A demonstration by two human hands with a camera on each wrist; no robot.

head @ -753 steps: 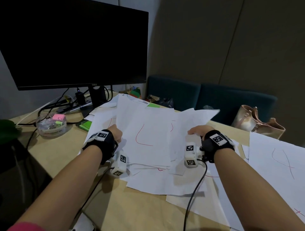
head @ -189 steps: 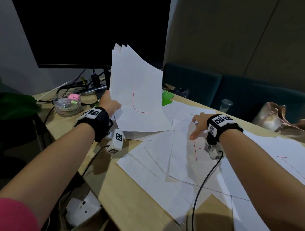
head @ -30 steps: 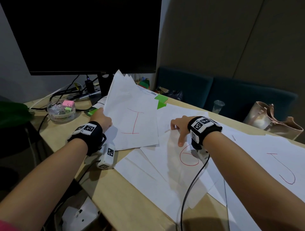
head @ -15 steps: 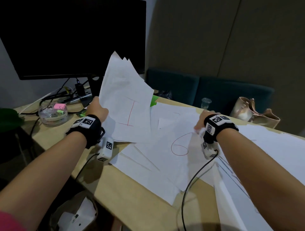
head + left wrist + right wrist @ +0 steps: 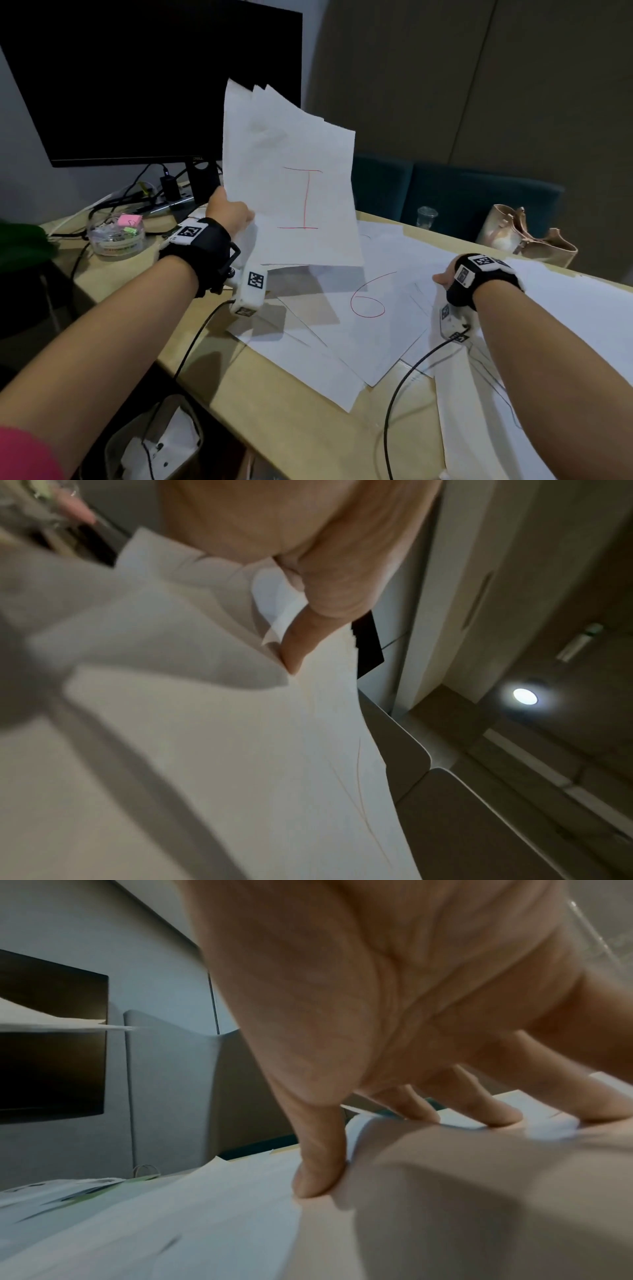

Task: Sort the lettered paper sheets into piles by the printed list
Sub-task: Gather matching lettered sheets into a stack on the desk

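Note:
My left hand [image 5: 229, 212] grips the lower left edge of a stack of white sheets [image 5: 291, 178] and holds it upright above the table; the front sheet bears a red "I". In the left wrist view the thumb [image 5: 301, 647] presses on that stack [image 5: 222, 750]. My right hand [image 5: 443, 279] is down on the loose sheets at the right edge of a sheet marked with a red "6"-like letter [image 5: 368, 301]. In the right wrist view the thumb [image 5: 318, 1177] and fingers [image 5: 496, 1118] pinch a raised sheet [image 5: 479, 1177]. More sheets [image 5: 496, 394] lie spread across the table [image 5: 274, 404].
A black monitor [image 5: 154, 78] stands at the back left with cables [image 5: 120, 202] at its foot. A clear bowl of clips [image 5: 116, 236] sits left, a plastic cup [image 5: 426, 217] and a beige bag [image 5: 520, 236] at the far edge. A bin [image 5: 154, 442] stands below the near edge.
My left hand has raised the stack more upright. My right hand has slid from the red letter to that sheet's right edge and taken hold there.

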